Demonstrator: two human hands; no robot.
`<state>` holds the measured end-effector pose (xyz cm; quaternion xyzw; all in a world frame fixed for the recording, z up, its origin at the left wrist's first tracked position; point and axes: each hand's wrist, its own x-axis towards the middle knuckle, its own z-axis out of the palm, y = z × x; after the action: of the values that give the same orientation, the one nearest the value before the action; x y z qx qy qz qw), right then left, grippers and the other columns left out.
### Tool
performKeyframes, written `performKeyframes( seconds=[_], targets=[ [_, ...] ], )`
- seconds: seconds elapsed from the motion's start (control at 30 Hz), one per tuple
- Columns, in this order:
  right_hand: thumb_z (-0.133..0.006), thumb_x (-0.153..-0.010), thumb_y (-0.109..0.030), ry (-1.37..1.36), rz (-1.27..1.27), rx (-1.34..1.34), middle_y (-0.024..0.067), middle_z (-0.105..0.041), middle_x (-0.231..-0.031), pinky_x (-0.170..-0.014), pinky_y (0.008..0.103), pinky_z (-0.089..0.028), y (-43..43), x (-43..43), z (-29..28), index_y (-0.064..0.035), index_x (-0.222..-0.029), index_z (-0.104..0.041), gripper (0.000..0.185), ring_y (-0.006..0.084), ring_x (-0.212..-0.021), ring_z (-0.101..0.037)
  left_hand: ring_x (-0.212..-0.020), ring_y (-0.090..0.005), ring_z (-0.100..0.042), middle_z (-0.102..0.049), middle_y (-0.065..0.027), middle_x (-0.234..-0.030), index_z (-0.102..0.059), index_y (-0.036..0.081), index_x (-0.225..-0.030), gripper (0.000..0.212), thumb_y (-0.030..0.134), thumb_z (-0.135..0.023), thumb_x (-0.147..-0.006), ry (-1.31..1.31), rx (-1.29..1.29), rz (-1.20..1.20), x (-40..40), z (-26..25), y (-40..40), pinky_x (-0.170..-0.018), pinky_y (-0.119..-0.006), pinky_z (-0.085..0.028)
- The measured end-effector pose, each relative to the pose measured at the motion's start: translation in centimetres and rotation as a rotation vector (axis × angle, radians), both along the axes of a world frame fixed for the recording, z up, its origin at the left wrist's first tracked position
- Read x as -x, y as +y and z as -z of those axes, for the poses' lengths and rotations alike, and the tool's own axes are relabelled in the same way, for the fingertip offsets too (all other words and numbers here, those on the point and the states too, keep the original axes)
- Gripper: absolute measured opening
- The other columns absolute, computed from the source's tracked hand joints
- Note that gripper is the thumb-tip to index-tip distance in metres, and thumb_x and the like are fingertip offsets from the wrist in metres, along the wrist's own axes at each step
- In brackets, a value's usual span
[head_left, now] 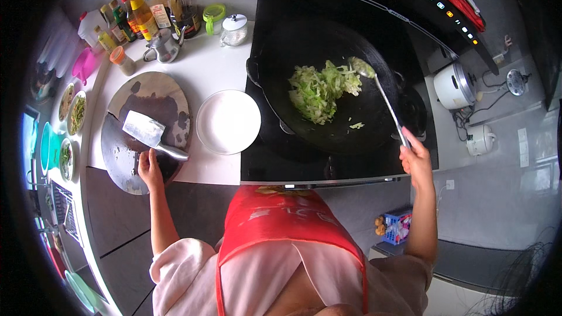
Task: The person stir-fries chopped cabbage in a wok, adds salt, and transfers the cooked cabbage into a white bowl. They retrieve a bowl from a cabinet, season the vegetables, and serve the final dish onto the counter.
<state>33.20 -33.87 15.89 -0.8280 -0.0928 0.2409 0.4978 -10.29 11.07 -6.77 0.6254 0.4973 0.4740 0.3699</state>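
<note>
My right hand (415, 158) is closed around the handle of a metal ladle (388, 96). The ladle's bowl rests inside a large black wok (351, 131) at the right edge of a heap of chopped green cabbage (322, 90). My left hand (150, 169) is at the near part of a round chopping board (171, 83), its fingertips near a cleaver (145, 128) that lies flat there; whether they grip anything I cannot tell. Between board and wok stands a white bowl (228, 121).
Sauce bottles (142, 15), a metal pot with a spout (164, 46) and a lidded glass jar (234, 30) line the counter's back. Plates of food (77, 113) stand at the left. A rice cooker (454, 85) is at the right, below the range hood.
</note>
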Motion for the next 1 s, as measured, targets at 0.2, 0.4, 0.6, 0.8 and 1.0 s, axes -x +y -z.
performKeyframes(
  seconds=[0.2,0.4,0.6,0.8,1.0],
  targets=[
    [-0.046,-0.09,-0.013,0.243,-0.102,-0.074,0.0045,-0.05,-0.063,-0.032,0.0232,-0.031,4.3,1.6,0.5,-0.0152,-0.135,-0.037,0.045,0.0086,-0.037,-0.039,-0.057,-0.0031,-0.037,-0.044,0.0056,-0.065,-0.054,0.004,-0.073,0.02,0.017,-0.057,-0.088,0.008,0.01,0.0,-0.5,-0.9,-0.3,-0.051,-0.018,-0.031],
    [-0.046,-0.089,-0.009,0.288,-0.179,-0.152,0.0051,-0.051,-0.064,-0.034,0.0195,-0.029,1.2,4.9,-3.5,-0.0098,-0.134,-0.037,0.047,0.0063,-0.038,-0.037,-0.057,-0.0032,-0.037,-0.044,0.0049,-0.064,-0.054,0.004,-0.073,0.02,0.016,-0.057,-0.088,-0.003,0.044,-0.01,-0.5,-1.0,-0.6,-0.051,-0.019,-0.031],
    [-0.051,-0.084,-0.002,0.222,-0.311,0.117,0.0028,-0.053,-0.068,-0.043,0.0163,-0.033,-1.7,4.5,-5.0,-0.0114,-0.131,-0.044,0.048,0.0026,-0.048,-0.039,-0.057,-0.0028,-0.037,-0.042,0.0063,-0.062,-0.053,0.008,-0.071,0.021,0.022,-0.058,-0.087,0.019,-0.004,-0.018,-0.3,-0.3,-0.1,-0.051,-0.019,-0.031],
    [-0.055,-0.082,-0.003,-0.187,-0.242,0.127,-0.0039,-0.053,-0.073,-0.054,0.0168,-0.037,0.6,3.3,0.7,-0.0192,-0.126,-0.052,0.046,0.0022,-0.06,-0.042,-0.059,-0.0029,-0.038,-0.042,0.0064,-0.064,-0.053,0.007,-0.072,0.021,0.021,-0.058,-0.087,0.041,0.02,-0.011,-0.5,-1.0,-0.3,-0.052,-0.019,-0.032],
    [-0.054,-0.085,-0.009,-0.144,-0.13,-0.009,-0.0051,-0.043,-0.064,-0.039,0.0168,-0.028,4.2,-2.1,2.1,-0.0177,-0.13,-0.046,0.046,0.0015,-0.047,-0.034,-0.053,-0.0046,-0.036,-0.042,0.004,-0.059,-0.054,0.003,-0.072,0.022,0.018,-0.057,-0.087,0.032,-0.001,-0.029,-0.7,-0.6,0.0,-0.048,-0.021,-0.031]
  ],
)
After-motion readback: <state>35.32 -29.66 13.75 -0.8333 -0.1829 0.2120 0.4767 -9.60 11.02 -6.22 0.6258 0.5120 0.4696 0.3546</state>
